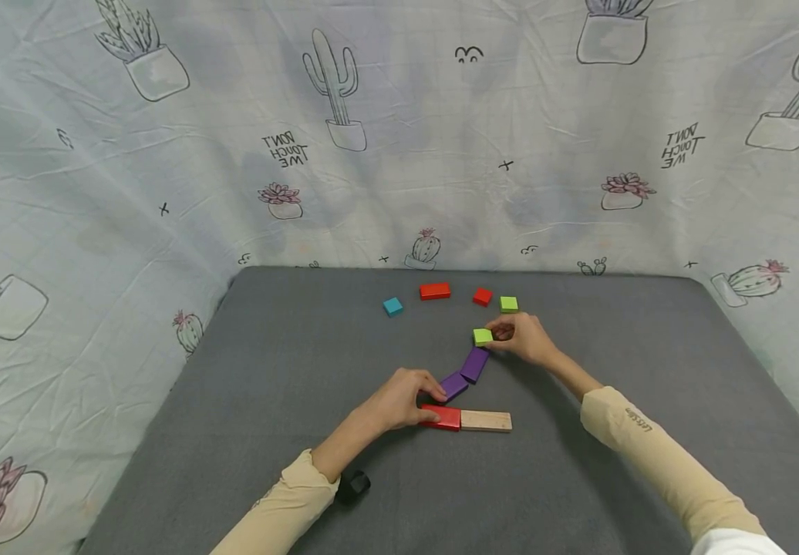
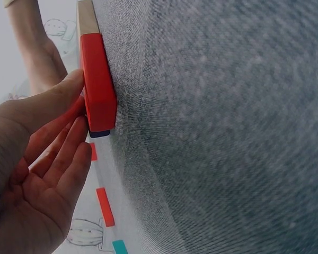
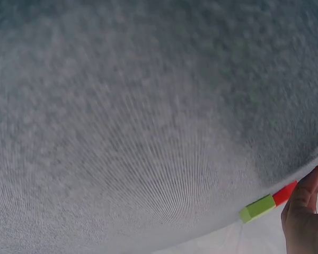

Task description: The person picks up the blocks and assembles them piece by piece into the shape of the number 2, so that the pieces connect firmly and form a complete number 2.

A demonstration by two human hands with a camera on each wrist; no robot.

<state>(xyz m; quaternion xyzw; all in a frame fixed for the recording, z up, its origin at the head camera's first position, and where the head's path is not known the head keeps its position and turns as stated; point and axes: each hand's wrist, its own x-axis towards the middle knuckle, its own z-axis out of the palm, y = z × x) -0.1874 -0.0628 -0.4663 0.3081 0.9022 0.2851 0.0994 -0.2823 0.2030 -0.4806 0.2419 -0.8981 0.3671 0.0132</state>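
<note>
My left hand [image 1: 399, 397] is over the left end of a red block [image 1: 444, 418], thumb on it and fingertips along its far side, by a purple block [image 1: 453, 386]. The left wrist view shows the thumb against the red block [image 2: 98, 79], the other fingers behind it. End to end with the red block lies a plain wooden block [image 1: 486, 421]. A second purple block [image 1: 474, 364] slants on from the first. At its far end, my right hand [image 1: 524, 339] pinches a light green block [image 1: 483, 337] between thumb and fingers; only its edge shows in the right wrist view.
Farther back lie a blue block [image 1: 392, 307], a long red block [image 1: 435, 291], a small red block [image 1: 482, 297] and another green block [image 1: 508, 304]. A black object [image 1: 354, 487] is beside the left sleeve. A cactus-print cloth [image 1: 386, 193] hangs behind the grey table [image 1: 288, 339].
</note>
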